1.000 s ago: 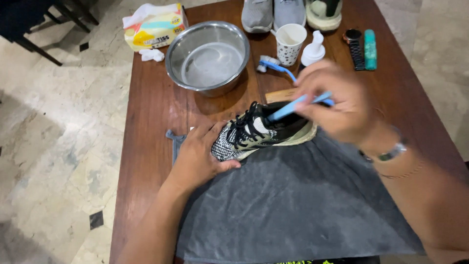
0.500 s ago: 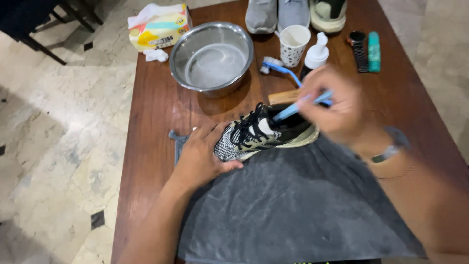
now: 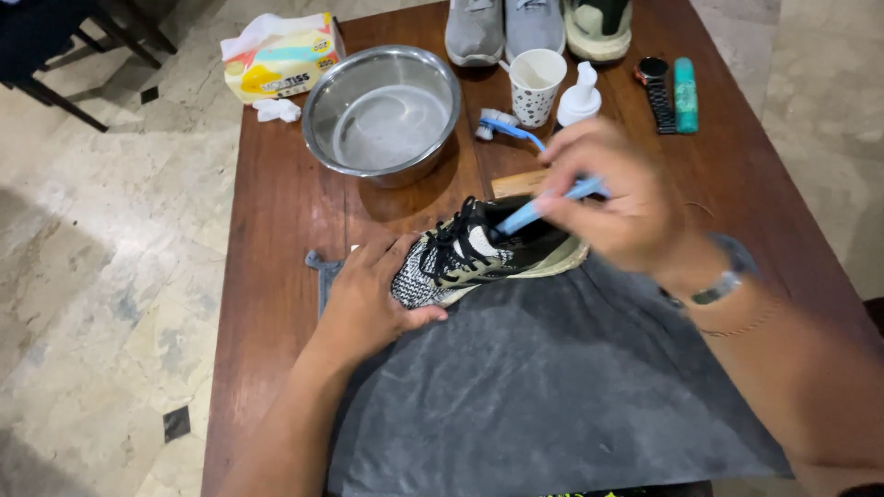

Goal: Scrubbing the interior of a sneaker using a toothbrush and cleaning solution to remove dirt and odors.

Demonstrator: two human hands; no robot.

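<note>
Bright, even light; the right hand (image 3: 617, 198) is motion-blurred.

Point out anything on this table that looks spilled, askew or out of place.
Little stands out. A crumpled white tissue lies loose on the wooden table beside the tissue box, and the grey cloth hangs over the near edge. No spill shows outside the metal bowl.

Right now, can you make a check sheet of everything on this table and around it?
Surface: brown wooden table, dark grey cloth spread over the near part.
Job's things: black and white knit sneaker on the cloth; light blue brush at its opening.
Clutter: round steel bowl, spotted paper cup, white pump bottle, second blue brush, wristwatch, teal tube, tissue pack, grey shoes.
Hands: left hand steadies the sneaker's toe; right hand holds the brush.
Cables: nothing seen.
Surroundings: pale stone floor.
</note>
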